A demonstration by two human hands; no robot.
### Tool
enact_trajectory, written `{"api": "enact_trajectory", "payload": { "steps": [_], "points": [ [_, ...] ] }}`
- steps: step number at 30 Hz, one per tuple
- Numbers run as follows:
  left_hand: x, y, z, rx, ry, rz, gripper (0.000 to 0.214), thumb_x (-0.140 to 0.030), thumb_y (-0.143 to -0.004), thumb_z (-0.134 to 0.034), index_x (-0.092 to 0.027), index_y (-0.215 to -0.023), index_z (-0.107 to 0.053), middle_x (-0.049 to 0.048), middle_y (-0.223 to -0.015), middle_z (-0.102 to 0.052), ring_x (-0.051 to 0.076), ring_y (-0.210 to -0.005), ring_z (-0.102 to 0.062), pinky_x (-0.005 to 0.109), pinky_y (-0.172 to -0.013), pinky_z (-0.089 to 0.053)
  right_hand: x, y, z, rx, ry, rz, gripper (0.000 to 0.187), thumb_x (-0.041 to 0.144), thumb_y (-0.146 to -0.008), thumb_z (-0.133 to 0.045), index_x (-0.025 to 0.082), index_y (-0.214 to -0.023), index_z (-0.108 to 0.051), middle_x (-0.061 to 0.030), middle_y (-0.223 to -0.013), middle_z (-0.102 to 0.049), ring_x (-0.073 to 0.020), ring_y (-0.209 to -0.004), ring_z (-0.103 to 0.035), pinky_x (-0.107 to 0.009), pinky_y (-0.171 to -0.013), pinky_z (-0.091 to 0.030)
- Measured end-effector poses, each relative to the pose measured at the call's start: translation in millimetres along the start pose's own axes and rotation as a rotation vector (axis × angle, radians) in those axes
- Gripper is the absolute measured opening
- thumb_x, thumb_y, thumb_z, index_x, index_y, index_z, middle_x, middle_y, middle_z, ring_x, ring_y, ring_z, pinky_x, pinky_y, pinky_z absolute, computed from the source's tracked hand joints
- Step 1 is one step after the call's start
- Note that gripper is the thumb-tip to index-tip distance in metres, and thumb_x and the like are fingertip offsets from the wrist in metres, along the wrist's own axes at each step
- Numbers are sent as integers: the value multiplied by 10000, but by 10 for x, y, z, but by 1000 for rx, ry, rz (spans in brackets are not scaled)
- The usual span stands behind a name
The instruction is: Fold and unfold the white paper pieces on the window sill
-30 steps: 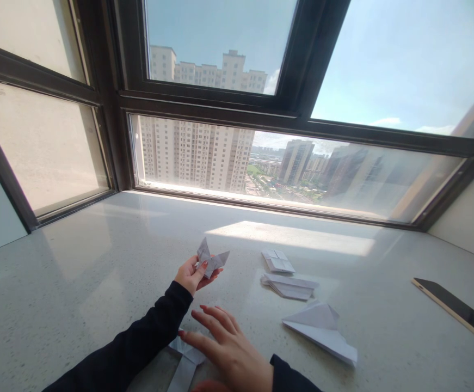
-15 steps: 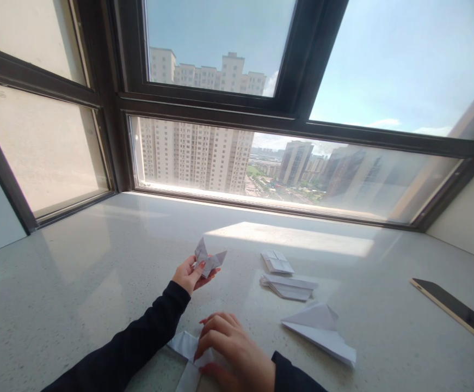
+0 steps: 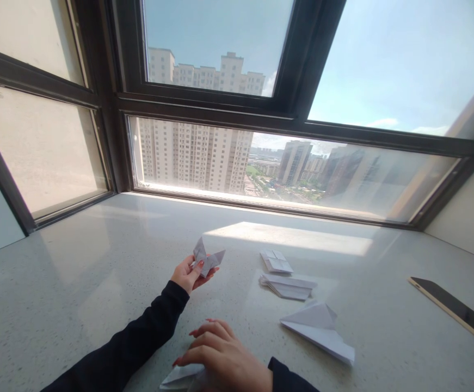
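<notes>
My left hand (image 3: pixel 191 272) is closed around a white origami piece (image 3: pixel 208 264), holding it above the counter. Two pointed flaps of this folded paper stick up, and my thumb presses on its front. Nearer to me, my right hand (image 3: pixel 228 354) has its fingers bent over another folded paper (image 3: pixel 182 375) at the bottom edge of the view. Most of that paper is hidden under the hand, and so is the thumb.
On the speckled counter (image 3: pixel 98 305), to the right, lie a square folded paper (image 3: pixel 276 261), a long folded paper (image 3: pixel 289 286) and a paper plane (image 3: pixel 320 332). A phone (image 3: pixel 457 307) lies at the far right. Windows (image 3: pixel 204 158) rise behind.
My right hand has moved slightly toward me and left, and the folded paper under it has slid down toward the bottom edge. My left hand has barely moved.
</notes>
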State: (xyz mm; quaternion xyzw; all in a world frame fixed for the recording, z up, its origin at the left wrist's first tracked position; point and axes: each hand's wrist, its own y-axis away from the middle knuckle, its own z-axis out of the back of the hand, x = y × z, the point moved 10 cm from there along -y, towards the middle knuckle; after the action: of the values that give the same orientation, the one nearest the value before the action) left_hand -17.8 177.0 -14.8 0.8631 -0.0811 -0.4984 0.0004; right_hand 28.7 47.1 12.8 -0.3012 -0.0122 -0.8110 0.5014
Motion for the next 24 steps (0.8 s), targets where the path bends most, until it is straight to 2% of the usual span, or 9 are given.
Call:
{"api": "enact_trajectory", "payload": {
  "steps": [3, 6, 8, 10, 12, 14, 16, 20, 24],
  "points": [
    [8, -11, 18, 4, 8, 0, 356, -231, -658, -665, -110, -966, -534, 135, -835, -670, 216, -770, -637, 285, -712, -497, -46, 10, 128, -38, -145, -125, 478, 260, -687, -583, 212, -1146, -458, -87, -999, -574, -195, -913, -520, -302, -798, -402],
    [37, -9, 22, 8, -14, 18, 389, -259, -639, -682, -109, -966, -534, 142, -822, -668, 218, -757, -641, 265, -677, -500, -136, 59, 227, -116, -283, -271, 555, 79, -623, -556, 220, -1149, -451, -74, -1036, -543, -187, -897, -526, -281, -764, -421],
    [58, 1, 6, 18, -40, 28, 407, -290, -622, -692, -123, -959, -535, 126, -810, -669, 213, -731, -646, 249, -640, -503, -201, 98, 280, -180, -322, -346, 581, 30, -616, -520, 243, -1152, -449, -50, -996, -555, -179, -864, -534, -284, -763, -416],
    [72, 14, -19, 27, -69, 26, 415, -320, -604, -699, -140, -941, -537, 100, -789, -668, 206, -700, -651, 236, -598, -506, -264, 137, 364, -272, -323, -390, 564, 42, -638, -520, 249, -1158, -450, -37, -924, -567, -176, -827, -534, -287, -752, -411],
    [81, 25, -44, 32, -93, 15, 413, -344, -593, -699, -152, -920, -536, 80, -778, -665, 203, -677, -653, 227, -556, -507, -333, 183, 491, -395, -286, -410, 462, 88, -658, -548, 237, -1094, -510, -30, -837, -567, -173, -782, -524, -273, -708, -411],
    [90, 32, -60, 30, -115, 4, 413, -360, -595, -692, -159, -917, -530, 79, -807, -660, 205, -672, -654, 217, -506, -498, -426, 252, 637, -532, -226, -437, 243, 148, -674, -572, 215, -906, -599, -23, -750, -557, -165, -724, -500, -255, -649, -398],
    [101, 35, -77, 38, -146, -1, 416, -369, -604, -680, -157, -927, -526, 86, -826, -656, 203, -650, -654, 200, -452, -476, -553, 344, 754, -661, -206, -487, 52, 212, -686, -582, 195, -732, -599, -6, -661, -535, -149, -651, -466, -243, -599, -372],
    [124, 30, -106, 86, -229, 4, 389, -373, -613, -666, -127, -891, -552, 48, -657, -648, 169, -552, -641, 148, -358, -395, -794, 447, 794, -759, -353, -559, 184, 346, -712, -560, 184, -627, -543, 27, -573, -470, -110, -528, -391, -224, -505, -322],
    [128, 35, -107, 84, -234, -12, 374, -363, -604, -674, -125, -867, -558, 5, -573, -620, 142, -490, -612, 167, -379, -425, -824, 525, 900, -878, -398, -545, 251, 385, -678, -593, 174, -562, -523, 35, -582, -435, -84, -488, -359, -217, -467, -305]
  ]
}}
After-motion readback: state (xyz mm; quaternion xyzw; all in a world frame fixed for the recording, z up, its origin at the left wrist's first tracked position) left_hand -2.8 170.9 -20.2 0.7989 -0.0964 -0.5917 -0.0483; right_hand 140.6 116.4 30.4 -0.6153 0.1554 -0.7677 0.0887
